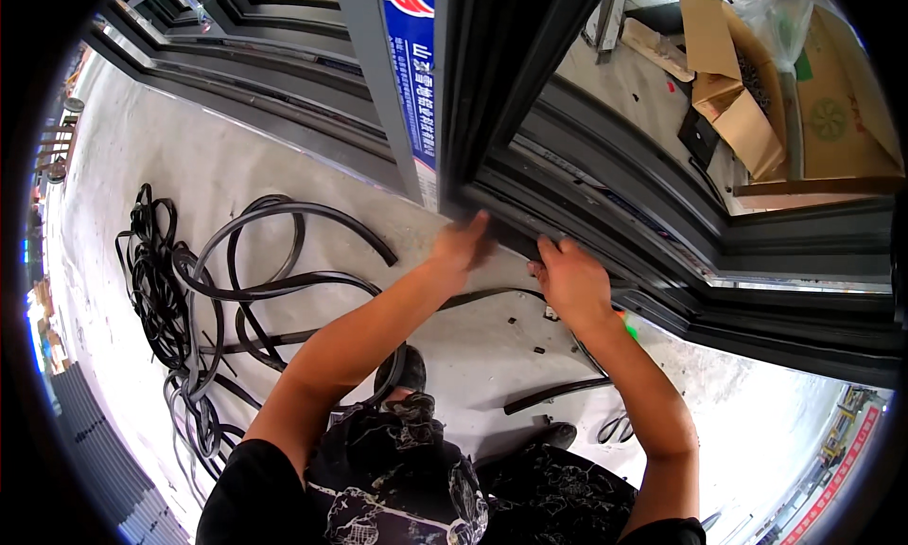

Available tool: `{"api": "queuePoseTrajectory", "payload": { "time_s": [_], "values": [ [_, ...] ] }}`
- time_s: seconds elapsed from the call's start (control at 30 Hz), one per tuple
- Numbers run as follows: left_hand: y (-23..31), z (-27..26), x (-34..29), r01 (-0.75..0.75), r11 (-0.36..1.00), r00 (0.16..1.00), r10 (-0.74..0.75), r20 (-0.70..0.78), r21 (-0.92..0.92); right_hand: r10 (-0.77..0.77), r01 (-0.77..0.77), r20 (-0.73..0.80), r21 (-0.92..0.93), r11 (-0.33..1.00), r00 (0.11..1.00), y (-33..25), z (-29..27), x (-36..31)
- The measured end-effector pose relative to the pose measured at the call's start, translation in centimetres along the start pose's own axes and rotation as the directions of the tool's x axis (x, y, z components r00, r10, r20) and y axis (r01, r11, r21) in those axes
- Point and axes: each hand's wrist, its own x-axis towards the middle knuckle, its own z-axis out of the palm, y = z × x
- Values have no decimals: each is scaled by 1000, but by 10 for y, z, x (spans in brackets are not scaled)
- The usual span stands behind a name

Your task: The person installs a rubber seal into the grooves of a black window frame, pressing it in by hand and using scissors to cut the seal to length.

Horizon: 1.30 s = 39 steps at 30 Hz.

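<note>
A dark grey window or door frame of metal profiles stands in front of me, its lower rail running down to the right. My left hand is at the rail's left corner, by the upright; motion smears its fingers, so its grip cannot be told. Further right along the same rail, my right hand has its fingers curled in and closed against the lower edge. What it pinches there, if anything, is hidden. A thin black rubber strip passes below the hands and behind the right one.
Long black rubber strips lie looped on the pale floor at left, beside a tangled black bundle. A short strip piece lies near my feet. Beyond the frame stands an open cardboard box. Another frame rises at upper left.
</note>
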Motion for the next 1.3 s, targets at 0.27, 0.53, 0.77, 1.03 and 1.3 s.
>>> {"api": "queuePoseTrajectory", "payload": {
  "time_s": [0.27, 0.53, 0.77, 1.03, 1.3],
  "values": [
    [8, 8, 14, -37, 999, 993, 41, -106, 39, -25, 23, -50, -42, 999, 998, -8, 20, 27],
    [12, 5, 13, -33, 995, 998, 37, -43, 99, -99, 65, -180, -187, 980, 979, -2, 47, 33],
    [14, 5, 14, -58, 988, 997, 64, -38, 145, -88, 50, -186, -203, 978, 979, -4, 51, 30],
    [-14, -13, 21, -459, 431, 766, 635, 100, 777, 21, -26, -46, -105, 994, 999, -4, 46, 40],
    [-20, -34, -4, -447, -490, 273, 722, 635, 749, 32, -30, 29, -52, 998, 999, -11, 31, 44]
  ]
}}
